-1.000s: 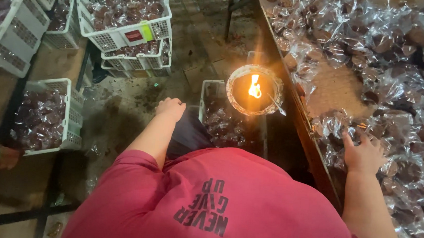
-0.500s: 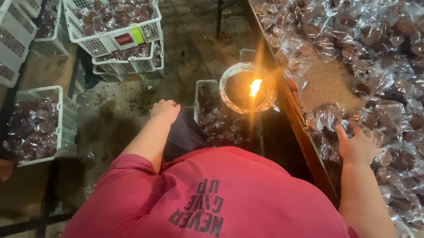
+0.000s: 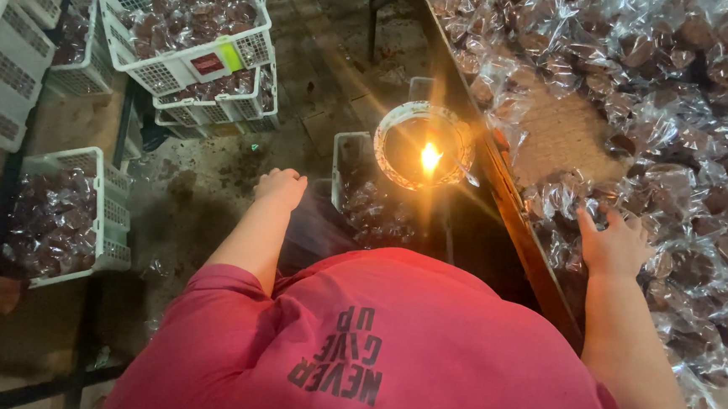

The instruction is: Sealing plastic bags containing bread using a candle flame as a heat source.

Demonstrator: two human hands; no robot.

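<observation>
On the table [image 3: 570,133], right hand [image 3: 614,245] on wrapped sweets [image 3: 684,199], one flame [image 3: 429,156].

Clear-wrapped brown packets [image 3: 640,103] heaped on table; red label [image 3: 207,63], perhaps yellow-green tags [image 3: 231,56], on crate.

Both bare arms reach forward from short red sleeves. The left hand [image 3: 280,187] hangs low with fingers curled loosely downward, seemingly holding nothing. The right hand [image 3: 612,245] stretches farther right, palm down, fingers [image 3: 586,220] spread open and flat.
</observation>
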